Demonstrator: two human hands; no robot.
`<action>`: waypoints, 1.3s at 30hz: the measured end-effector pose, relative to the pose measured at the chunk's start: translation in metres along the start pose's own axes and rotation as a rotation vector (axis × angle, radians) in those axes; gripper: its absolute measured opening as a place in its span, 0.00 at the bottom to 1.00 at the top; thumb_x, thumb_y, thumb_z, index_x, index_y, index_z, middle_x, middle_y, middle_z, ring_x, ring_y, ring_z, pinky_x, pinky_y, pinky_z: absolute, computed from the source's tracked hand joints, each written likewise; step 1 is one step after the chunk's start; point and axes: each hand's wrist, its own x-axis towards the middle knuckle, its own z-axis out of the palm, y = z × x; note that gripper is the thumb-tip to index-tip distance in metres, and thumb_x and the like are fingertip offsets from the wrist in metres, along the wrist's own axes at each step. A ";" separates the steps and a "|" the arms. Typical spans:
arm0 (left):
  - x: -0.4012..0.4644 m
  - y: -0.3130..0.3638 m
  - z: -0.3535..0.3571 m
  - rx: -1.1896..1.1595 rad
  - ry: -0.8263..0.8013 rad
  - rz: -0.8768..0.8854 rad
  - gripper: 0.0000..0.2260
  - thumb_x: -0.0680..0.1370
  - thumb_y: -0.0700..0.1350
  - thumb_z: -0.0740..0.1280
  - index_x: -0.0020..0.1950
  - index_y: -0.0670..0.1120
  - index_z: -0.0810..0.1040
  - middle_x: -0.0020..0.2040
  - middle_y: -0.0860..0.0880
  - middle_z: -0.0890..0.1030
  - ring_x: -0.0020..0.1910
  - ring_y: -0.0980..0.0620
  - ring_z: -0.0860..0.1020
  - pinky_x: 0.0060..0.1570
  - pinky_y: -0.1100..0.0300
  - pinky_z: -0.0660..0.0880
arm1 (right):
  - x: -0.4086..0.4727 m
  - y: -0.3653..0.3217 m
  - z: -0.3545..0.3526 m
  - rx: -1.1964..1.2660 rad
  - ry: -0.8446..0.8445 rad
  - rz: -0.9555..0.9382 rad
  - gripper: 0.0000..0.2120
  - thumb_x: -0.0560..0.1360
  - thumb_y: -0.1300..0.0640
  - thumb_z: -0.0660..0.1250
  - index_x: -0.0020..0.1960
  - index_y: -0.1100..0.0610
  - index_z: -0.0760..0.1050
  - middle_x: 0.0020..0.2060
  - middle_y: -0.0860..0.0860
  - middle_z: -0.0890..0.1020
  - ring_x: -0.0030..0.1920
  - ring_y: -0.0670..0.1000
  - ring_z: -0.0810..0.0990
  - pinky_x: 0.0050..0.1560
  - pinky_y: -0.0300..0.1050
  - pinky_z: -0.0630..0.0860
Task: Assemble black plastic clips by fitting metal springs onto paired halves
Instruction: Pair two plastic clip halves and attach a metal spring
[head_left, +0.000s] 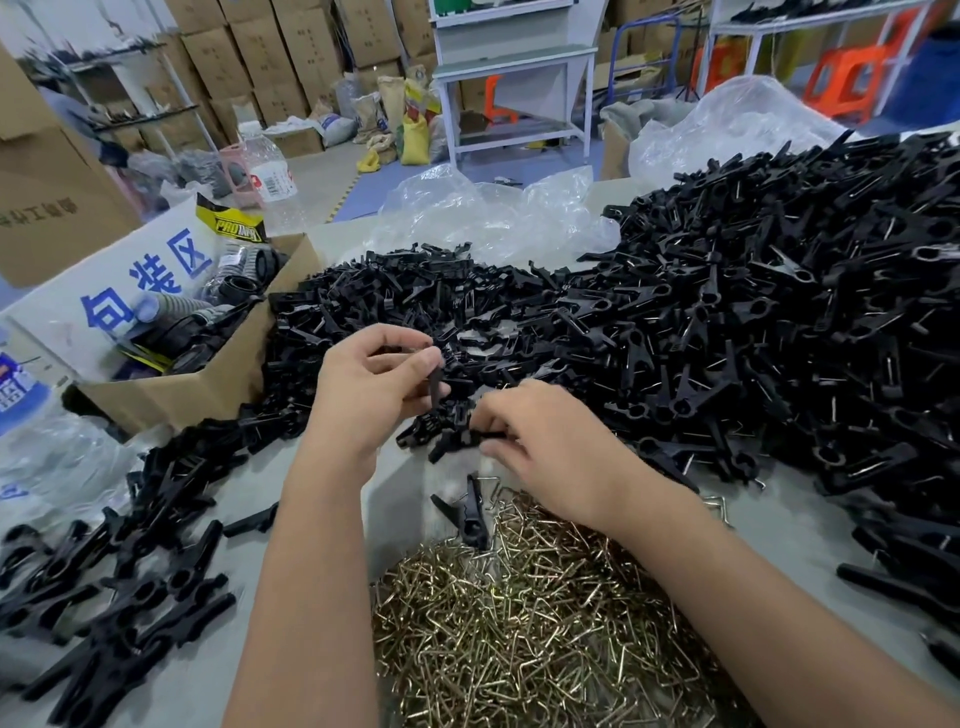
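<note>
My left hand (371, 387) pinched an upright black clip half (435, 384) between thumb and fingers. My right hand (540, 441) curled round another half (480, 435), above the spring heap (519, 623).

You've got two hands, left (369, 387) and right (540, 441), each on one clip half. Clip halves (415, 296) at 12 o'clock and springs (519, 623) at 6: way too many to count. One box (197, 389) at 9.

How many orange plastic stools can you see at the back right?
2, possibly more hidden. One orange stool stands under the right-hand white table; another orange stool sits left of it, partly blocked by the table leg.
</note>
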 end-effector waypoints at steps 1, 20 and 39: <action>0.000 -0.001 0.001 -0.014 -0.030 -0.007 0.04 0.79 0.36 0.73 0.53 0.43 0.83 0.43 0.43 0.87 0.36 0.49 0.86 0.37 0.59 0.82 | 0.001 0.002 -0.004 0.102 0.052 0.043 0.06 0.80 0.56 0.71 0.56 0.52 0.82 0.45 0.41 0.81 0.46 0.39 0.78 0.51 0.35 0.76; -0.007 0.001 0.025 -0.263 -0.187 -0.060 0.05 0.74 0.39 0.75 0.50 0.42 0.85 0.43 0.42 0.87 0.41 0.49 0.86 0.41 0.61 0.82 | 0.003 0.017 -0.013 1.064 0.365 0.172 0.10 0.76 0.64 0.75 0.54 0.53 0.88 0.36 0.53 0.83 0.34 0.50 0.79 0.29 0.40 0.79; -0.008 0.003 0.021 -0.393 -0.245 -0.098 0.11 0.68 0.38 0.76 0.48 0.41 0.81 0.42 0.41 0.86 0.39 0.50 0.85 0.41 0.60 0.83 | 0.001 0.007 -0.003 0.853 0.555 0.111 0.06 0.74 0.67 0.77 0.48 0.58 0.86 0.40 0.51 0.88 0.40 0.53 0.88 0.38 0.44 0.85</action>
